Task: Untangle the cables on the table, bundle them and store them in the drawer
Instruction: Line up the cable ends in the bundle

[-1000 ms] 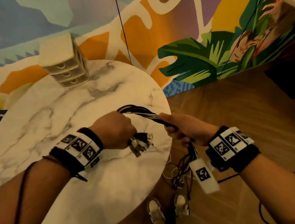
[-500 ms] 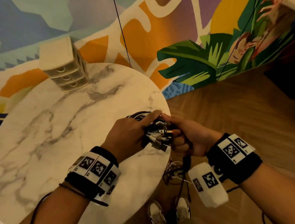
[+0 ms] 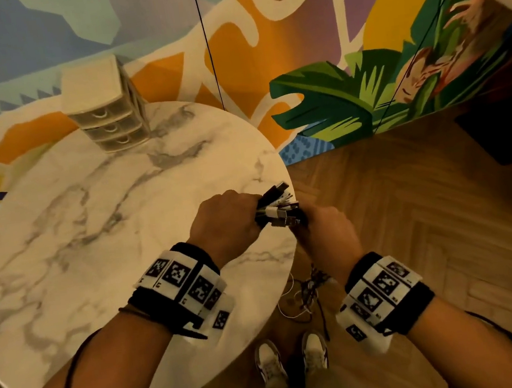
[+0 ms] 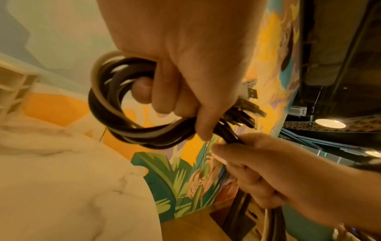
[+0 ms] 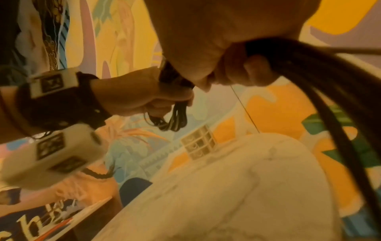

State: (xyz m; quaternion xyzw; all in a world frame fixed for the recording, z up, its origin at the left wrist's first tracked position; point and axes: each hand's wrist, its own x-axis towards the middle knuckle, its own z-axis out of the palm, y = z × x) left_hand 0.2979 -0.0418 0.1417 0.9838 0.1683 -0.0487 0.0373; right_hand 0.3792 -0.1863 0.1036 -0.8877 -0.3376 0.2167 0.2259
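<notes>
A bundle of black and white cables (image 3: 277, 207) hangs above the right edge of the round marble table (image 3: 98, 232). My left hand (image 3: 229, 226) grips the coiled loops (image 4: 123, 114), with several plug ends (image 4: 247, 104) sticking out past the fingers. My right hand (image 3: 324, 233) sits just to the right and holds the loose tails (image 5: 309, 73), which trail down off the table edge. A small cream drawer unit (image 3: 107, 121) with three shut drawers stands at the table's far edge.
A tangle of thin wires (image 3: 308, 287) lies on the wooden floor beside the table, near my shoes (image 3: 291, 360). A painted mural wall (image 3: 328, 56) rises behind the table. A dark object (image 3: 505, 131) sits at the right.
Both hands have come together at the table's right edge. The stretched cable is now gathered into loops in my left hand, and the plug ends point up and right.
</notes>
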